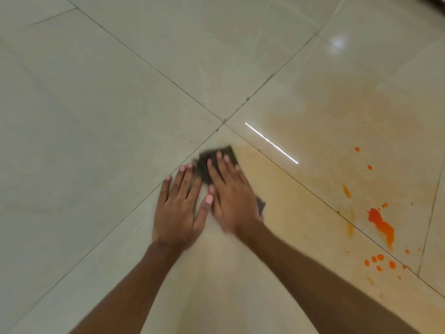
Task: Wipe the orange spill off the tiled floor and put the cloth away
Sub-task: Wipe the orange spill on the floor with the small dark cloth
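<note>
A dark grey cloth (204, 162) lies flat on the tiled floor (96, 116) near where four tiles meet. My right hand (231, 196) presses on it with straight fingers and hides most of it; the hand looks blurred. My left hand (178, 208) lies flat on the floor just left of the cloth, fingertips touching its edge. The orange spill (382, 227) sits to the right: a thick red-orange blot with small drops around it, and a pale orange smear (301, 189) spreading from the cloth across the right tiles.
Dark grout lines (224, 122) cross just beyond the cloth. A bright strip of reflected light (272, 143) lies on the glossy tile to the right. A dark edge (433, 0) shows at the top right corner.
</note>
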